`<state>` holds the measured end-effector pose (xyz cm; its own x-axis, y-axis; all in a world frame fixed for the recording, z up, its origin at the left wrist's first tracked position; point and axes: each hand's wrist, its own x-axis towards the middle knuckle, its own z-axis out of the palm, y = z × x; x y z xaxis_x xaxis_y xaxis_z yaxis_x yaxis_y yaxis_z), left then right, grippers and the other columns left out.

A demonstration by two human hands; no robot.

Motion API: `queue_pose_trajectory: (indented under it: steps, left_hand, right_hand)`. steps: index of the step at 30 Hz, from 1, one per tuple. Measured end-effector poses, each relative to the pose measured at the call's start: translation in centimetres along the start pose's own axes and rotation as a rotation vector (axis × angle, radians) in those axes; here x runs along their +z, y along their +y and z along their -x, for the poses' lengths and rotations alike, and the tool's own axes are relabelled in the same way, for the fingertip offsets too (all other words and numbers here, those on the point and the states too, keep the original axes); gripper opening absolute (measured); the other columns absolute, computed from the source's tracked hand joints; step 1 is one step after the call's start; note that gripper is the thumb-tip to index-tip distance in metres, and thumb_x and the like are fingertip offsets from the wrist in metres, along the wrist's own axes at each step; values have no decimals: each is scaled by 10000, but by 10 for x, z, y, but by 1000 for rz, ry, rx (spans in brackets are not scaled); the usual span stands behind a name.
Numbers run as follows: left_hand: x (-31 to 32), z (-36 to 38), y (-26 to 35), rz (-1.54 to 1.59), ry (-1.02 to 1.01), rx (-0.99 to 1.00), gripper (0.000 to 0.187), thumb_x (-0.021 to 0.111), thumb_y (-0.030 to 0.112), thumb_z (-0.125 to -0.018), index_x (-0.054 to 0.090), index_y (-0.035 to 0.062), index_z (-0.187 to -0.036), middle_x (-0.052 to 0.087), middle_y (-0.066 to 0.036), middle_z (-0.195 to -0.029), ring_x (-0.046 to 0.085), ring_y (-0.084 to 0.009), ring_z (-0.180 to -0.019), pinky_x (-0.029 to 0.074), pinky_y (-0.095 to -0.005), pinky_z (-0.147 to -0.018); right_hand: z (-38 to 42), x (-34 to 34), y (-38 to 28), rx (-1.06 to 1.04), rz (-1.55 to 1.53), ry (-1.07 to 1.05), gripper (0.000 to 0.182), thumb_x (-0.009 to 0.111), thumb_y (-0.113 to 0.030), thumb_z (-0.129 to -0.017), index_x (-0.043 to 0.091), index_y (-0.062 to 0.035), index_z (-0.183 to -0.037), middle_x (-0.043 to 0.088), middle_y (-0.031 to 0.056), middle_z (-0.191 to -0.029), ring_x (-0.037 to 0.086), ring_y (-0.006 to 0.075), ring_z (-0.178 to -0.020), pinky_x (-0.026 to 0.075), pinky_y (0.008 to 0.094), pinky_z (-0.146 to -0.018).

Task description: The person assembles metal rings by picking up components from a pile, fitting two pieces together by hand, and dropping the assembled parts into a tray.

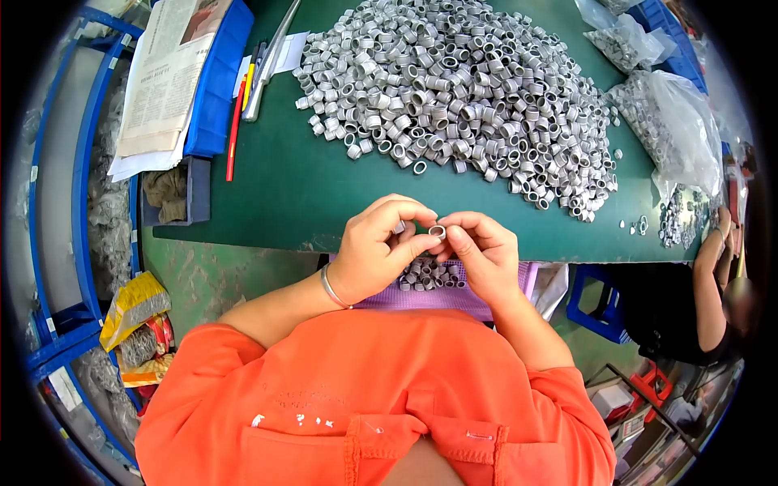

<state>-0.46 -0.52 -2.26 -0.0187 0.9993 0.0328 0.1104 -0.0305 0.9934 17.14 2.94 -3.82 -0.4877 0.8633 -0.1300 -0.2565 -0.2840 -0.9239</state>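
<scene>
Between the fingertips of both hands, over the table's front edge, is a small grey metal ring (438,232), its round opening facing up. My left hand (384,236) pinches it from the left, and another grey piece (399,228) shows among its curled fingers. My right hand (485,251) is closed, thumb and forefinger at the ring's right side. Below the hands, several similar rings (429,276) lie in a purple basket (389,300). Beyond them a large heap of the same short grey rings (454,89) covers much of the green table (267,194).
On the left stand a blue bin (212,97) with newspaper (166,73), a grey box (198,190) and pens (235,130). Bags of rings (668,130) lie on the right. A co-worker's arm (710,283) reaches to the table's right end, above a blue stool (596,304).
</scene>
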Motion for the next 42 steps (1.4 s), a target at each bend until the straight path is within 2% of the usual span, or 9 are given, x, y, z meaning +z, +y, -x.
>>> queue_pose_trajectory:
  steps: [2, 8, 21, 23, 24, 27, 33, 37, 42]
  left_hand:
    - [0, 1, -1, -164, 32, 205, 205, 741, 18, -765, 612, 20, -925, 619, -68, -922, 500, -62, -613, 423, -200, -545]
    - [0, 2, -5, -249, 54, 366, 254, 786, 31, -711, 620, 38, -903, 626, -72, -871, 513, -72, -582, 410, -209, -479]
    - [-3, 3, -1, -234, -8, 463, 198, 690, -98, -750, 611, 22, -887, 592, -79, -918, 574, -89, -692, 458, -209, -530]
    - [-9, 9, -2, -103, -11, 252, 163, 632, -119, -784, 603, 6, -885, 576, -67, -939, 534, -62, -680, 426, -188, -548]
    - [-11, 9, -6, -106, -7, 255, 163, 632, -119, -784, 603, 6, -885, 576, -67, -939, 534, -62, -680, 426, -188, -548]
    - [-17, 11, -12, -142, 101, 119, 124, 592, -105, -823, 592, -11, -904, 547, -55, -968, 495, -47, -703, 404, -176, -593]
    - [-16, 9, -9, -112, 149, 46, 131, 584, -95, -834, 593, -9, -932, 539, -46, -989, 503, -60, -772, 419, -187, -642]
    - [-16, 11, -14, -56, 159, -64, 136, 584, -57, -860, 602, -7, -986, 570, -38, -985, 530, -59, -822, 442, -189, -661]
    - [-18, 0, -2, 159, 38, -317, 188, 620, 25, -881, 609, -19, -1063, 617, -34, -961, 563, -62, -839, 472, -205, -737]
  right_hand:
    - [0, -1, 1, 5, -42, -8, 147, 548, -62, -939, 605, 42, -1025, 657, 102, -927, 637, 132, -775, 539, 239, -658]
    - [3, 0, -1, 30, -193, -50, 153, 558, -67, -935, 606, 48, -1023, 658, 109, -909, 643, 143, -771, 545, 251, -657]
    - [10, 5, -3, -97, -214, -24, 118, 595, 57, -864, 591, 33, -980, 649, 119, -941, 623, 161, -861, 536, 297, -766]
    - [9, -1, -5, -180, -54, -153, 172, 590, 132, -808, 586, 11, -930, 630, 113, -965, 589, 198, -977, 501, 328, -837]
    - [2, -12, -13, -283, 295, -365, 207, 593, 132, -775, 598, 5, -937, 606, 103, -970, 593, 220, -967, 491, 323, -812]
    - [-11, -12, -19, -379, 558, -506, 229, 605, 109, -743, 606, 7, -948, 587, 117, -949, 590, 255, -927, 482, 321, -773]
    - [-59, 12, 7, -652, 1227, 125, 276, 682, -20, -732, 589, -1, -991, 550, 129, -923, 551, 311, -817, 470, 395, -713]
    - [-56, 8, 9, -662, 1153, 92, 245, 712, -33, -704, 594, -11, -918, 562, 132, -913, 560, 319, -837, 472, 392, -724]
    - [-32, 8, 6, -327, 505, 19, 236, 725, 22, -745, 619, -3, -954, 566, 60, -928, 552, 108, -766, 459, 217, -662]
